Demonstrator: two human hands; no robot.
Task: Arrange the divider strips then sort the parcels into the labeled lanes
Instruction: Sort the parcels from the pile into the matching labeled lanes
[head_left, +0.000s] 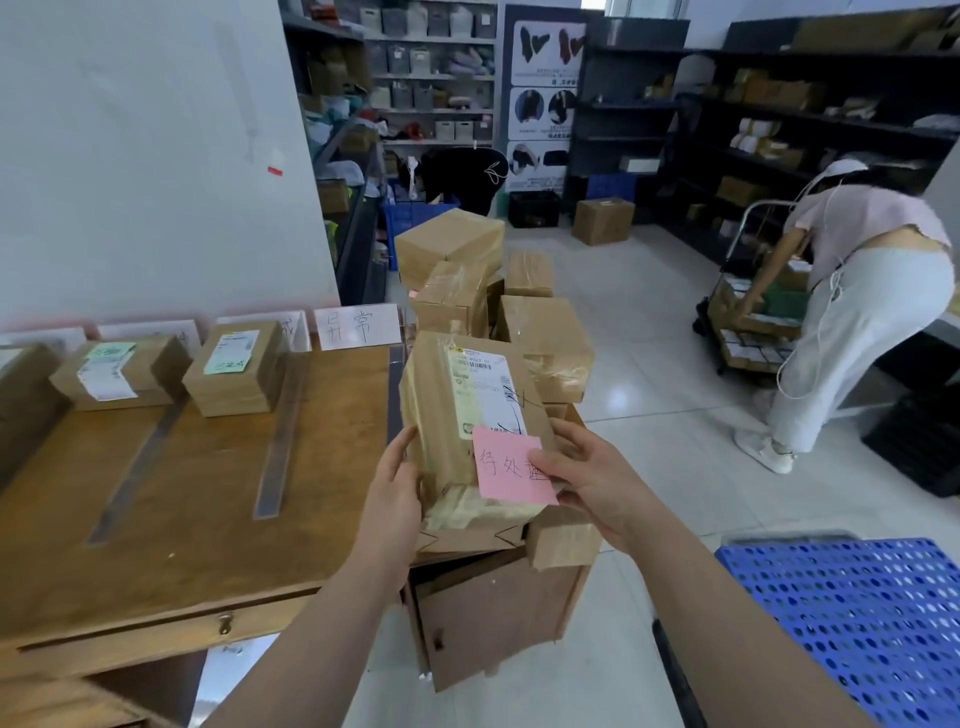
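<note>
I hold a taped brown parcel above the gap at the table's right edge. It carries a white shipping label and a pink note. My left hand grips its left side and my right hand grips its right side, thumb on the note. Three grey divider strips lie on the wooden table: one at the left, one in the middle, one at the right edge. Two labelled parcels sit in the lanes, one on the left and one beside it. Lane label cards stand against the wall.
A pile of brown parcels rests on a wooden cabinet right of the table. A blue perforated crate is at lower right. One person bends over a cart at the right; another crouches by shelves at the back.
</note>
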